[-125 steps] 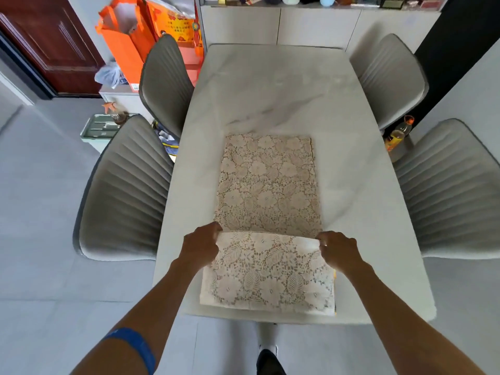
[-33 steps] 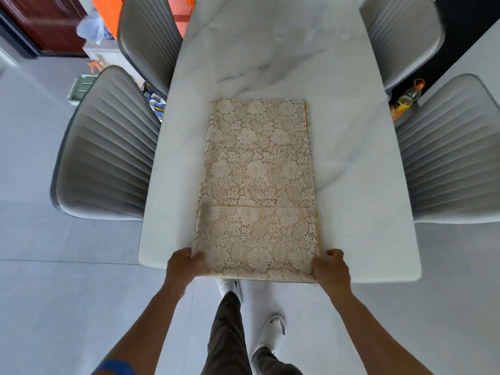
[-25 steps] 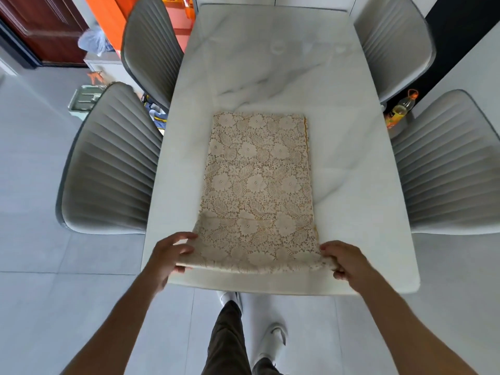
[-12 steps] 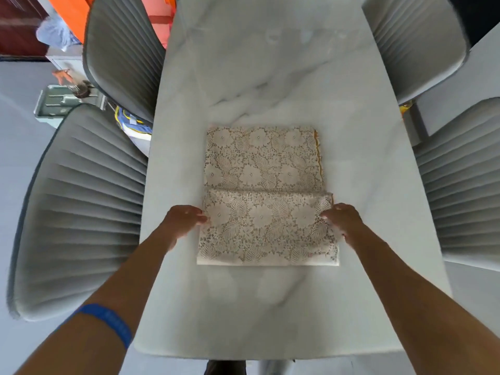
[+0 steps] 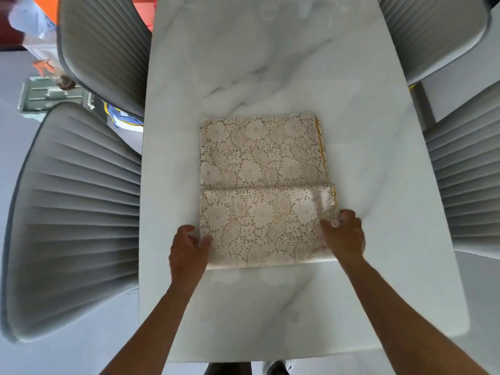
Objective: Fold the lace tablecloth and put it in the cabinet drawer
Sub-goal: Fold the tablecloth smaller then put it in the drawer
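Centrally, marble table (image 5: 270,63), grey chairs (image 5: 81,198) flanking

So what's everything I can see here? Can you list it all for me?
tablecloth: one, cream lace, folded, flat on the table's middle
table: one, white marble, centre
chairs: four, grey, ribbed, two on each side of the table
crate: one, grey-green, on the floor, far left
bags: orange and clear, top left corner, partly cut off
shoes: dark and white, bottom edge, under the table end
left hand: one, gripping the tablecloth's near left edge
right hand: one, gripping the tablecloth's near right edge
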Motion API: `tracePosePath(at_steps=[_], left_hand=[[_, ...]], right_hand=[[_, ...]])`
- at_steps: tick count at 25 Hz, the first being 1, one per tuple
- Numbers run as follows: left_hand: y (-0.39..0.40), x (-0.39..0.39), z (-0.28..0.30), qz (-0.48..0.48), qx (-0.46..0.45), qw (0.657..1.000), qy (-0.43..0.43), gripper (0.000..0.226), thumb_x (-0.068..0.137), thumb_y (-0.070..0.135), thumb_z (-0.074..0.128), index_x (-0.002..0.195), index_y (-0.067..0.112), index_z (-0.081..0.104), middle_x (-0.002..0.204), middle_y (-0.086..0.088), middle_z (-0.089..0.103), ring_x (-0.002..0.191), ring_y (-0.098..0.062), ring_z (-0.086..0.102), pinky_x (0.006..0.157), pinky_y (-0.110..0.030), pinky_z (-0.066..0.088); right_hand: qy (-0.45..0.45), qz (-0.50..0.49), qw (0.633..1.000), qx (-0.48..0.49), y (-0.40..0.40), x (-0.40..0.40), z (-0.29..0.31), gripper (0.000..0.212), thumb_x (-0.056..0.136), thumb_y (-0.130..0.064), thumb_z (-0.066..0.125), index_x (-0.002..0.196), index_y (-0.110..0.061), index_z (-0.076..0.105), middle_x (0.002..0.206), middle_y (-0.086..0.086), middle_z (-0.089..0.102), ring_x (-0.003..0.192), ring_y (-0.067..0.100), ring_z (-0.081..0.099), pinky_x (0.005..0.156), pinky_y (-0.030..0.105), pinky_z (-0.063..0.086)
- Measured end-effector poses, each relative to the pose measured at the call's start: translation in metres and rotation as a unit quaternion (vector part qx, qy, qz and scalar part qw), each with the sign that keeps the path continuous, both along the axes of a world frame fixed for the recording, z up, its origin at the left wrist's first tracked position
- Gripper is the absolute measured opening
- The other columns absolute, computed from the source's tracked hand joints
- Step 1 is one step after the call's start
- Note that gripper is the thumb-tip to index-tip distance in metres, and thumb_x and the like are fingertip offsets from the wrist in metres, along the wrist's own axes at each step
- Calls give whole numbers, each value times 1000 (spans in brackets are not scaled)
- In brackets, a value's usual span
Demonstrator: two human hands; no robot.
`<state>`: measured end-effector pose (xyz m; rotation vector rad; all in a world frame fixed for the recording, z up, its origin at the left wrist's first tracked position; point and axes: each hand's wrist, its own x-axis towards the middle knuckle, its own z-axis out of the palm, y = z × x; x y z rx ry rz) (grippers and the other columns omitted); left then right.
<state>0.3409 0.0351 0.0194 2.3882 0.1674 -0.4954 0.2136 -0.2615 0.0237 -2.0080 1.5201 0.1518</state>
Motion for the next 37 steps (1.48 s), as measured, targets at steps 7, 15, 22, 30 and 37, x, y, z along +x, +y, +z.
tracePosePath(at_steps=[7,15,22,30,37], left_hand=[[16,-48,11,2,18,997,74,27,86,33,62,98,10,58,92,-9,65,88,-32,63,77,-42,53],[61,-114,45,-173,-79,978,84,76,71,-3,66,125,47,46,108,7,59,93,-9,58,72,-16,48],[49,-148,58,-234,58,962,-127,23,77,19,79,99,15,73,103,-5,62,95,-25,55,81,-45,54],[66,-102,112,-132,-224,965,-22,19,78,34,74,94,25,71,109,15,69,109,-1,58,90,-15,42],[2,3,76,2,-181,983,18,24,91,34,65,86,10,63,90,-7,68,81,-18,57,74,-31,42]], right_hand=[[22,1,994,109,23,-66,12,42,82,-40,61,111,-10,53,106,10,64,100,33,60,91,46,50],[-265,5,950,167,40,-137,58,26,86,-12,65,96,-36,62,82,7,69,68,19,54,61,29,43],[-133,224,958,120,34,-183,68,51,76,7,63,115,-26,64,116,-2,63,100,17,56,83,26,47],[-270,163,935,161,-19,-157,118,15,81,-7,76,89,-20,74,99,-1,69,93,9,60,80,14,42],[-208,105,957,171,-48,-24,95,7,90,-14,68,95,-10,68,90,8,66,81,19,59,66,22,43]])
